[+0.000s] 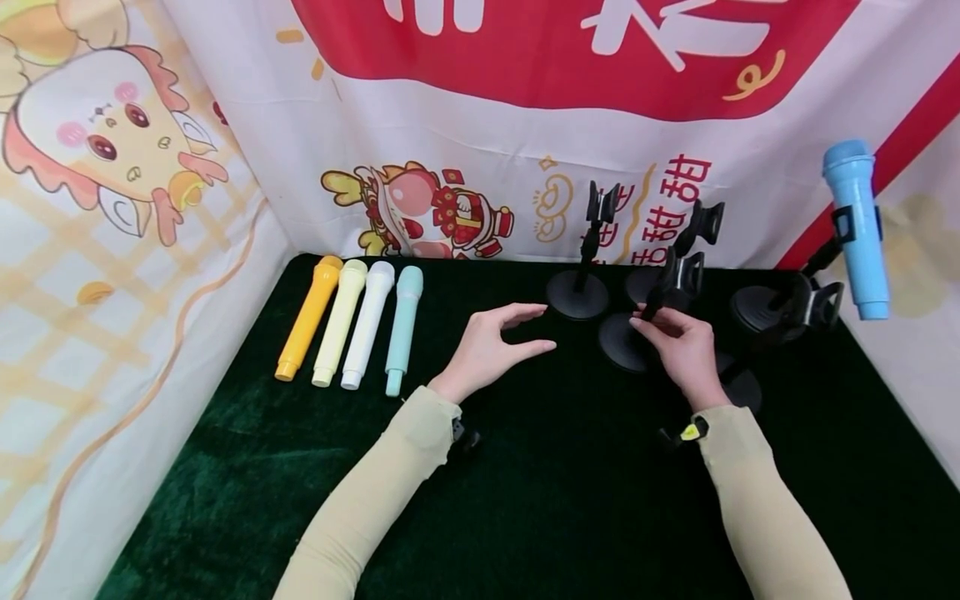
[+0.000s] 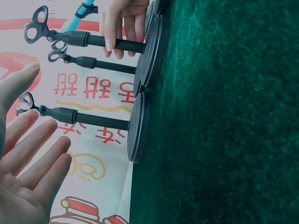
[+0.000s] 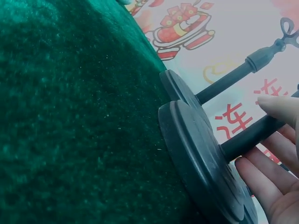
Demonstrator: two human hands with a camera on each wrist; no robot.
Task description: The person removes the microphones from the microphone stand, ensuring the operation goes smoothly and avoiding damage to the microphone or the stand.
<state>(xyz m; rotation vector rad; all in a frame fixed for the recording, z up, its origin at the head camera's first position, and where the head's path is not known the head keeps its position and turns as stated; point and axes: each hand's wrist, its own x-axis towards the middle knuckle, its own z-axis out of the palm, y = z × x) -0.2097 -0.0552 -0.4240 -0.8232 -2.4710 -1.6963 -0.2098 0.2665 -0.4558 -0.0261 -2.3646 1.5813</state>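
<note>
My right hand holds a black desktop microphone stand by its pole, with the thumb on one side and the fingers on the other. The stand's round base rests on the cloth and its clip is empty. My left hand hovers over the cloth with thumb and fingers spread and nothing between them. Just beyond its fingertips stands another microphone stand, upright with an empty clip. A third stand is behind the held one. At far right, a light blue microphone sits tilted in a stand's clip.
On the left lie an orange microphone, a pale yellow microphone, a white microphone and a mint microphone, side by side. Another stand is by my right wrist. Dark green cloth covers the table; printed curtains hang behind.
</note>
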